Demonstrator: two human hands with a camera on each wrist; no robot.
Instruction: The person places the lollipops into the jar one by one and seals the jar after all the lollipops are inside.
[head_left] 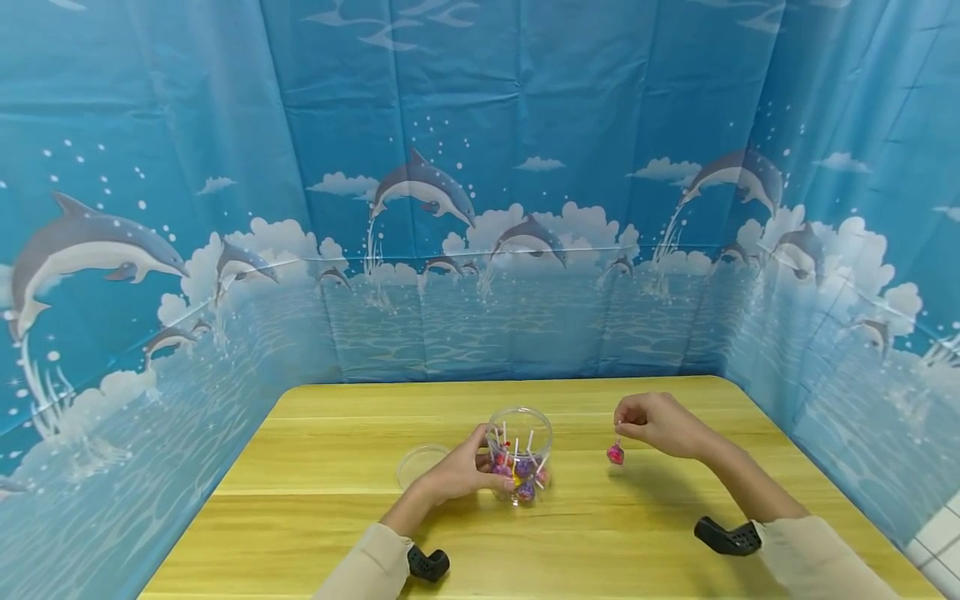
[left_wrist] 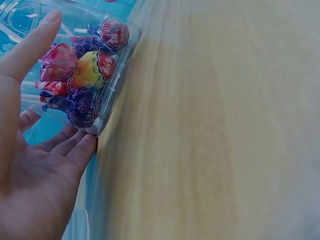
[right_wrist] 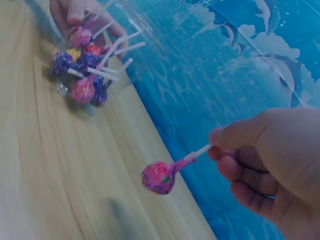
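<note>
My left hand [head_left: 467, 468] grips a clear plastic jar [head_left: 519, 417] from its left side, thumb at the front and fingers behind. Inside the uncovered jar are several wrapped lollipops [left_wrist: 82, 70] in purple, pink, red and yellow, their white sticks pointing up to the open mouth. To the right of the jar, my right hand [head_left: 663, 425] pinches one pink lollipop [right_wrist: 159, 177] by the end of its white stick between thumb and forefinger. Its wrapped head hangs down above the table, apart from the jar.
A round clear lid [head_left: 422, 463] lies on the wooden table [head_left: 322, 467], left of the jar and partly behind my left hand. Blue dolphin-print curtains [head_left: 480, 317] stand around the table's back and sides. Black wrist mounts [head_left: 727, 537] sit by both sleeves.
</note>
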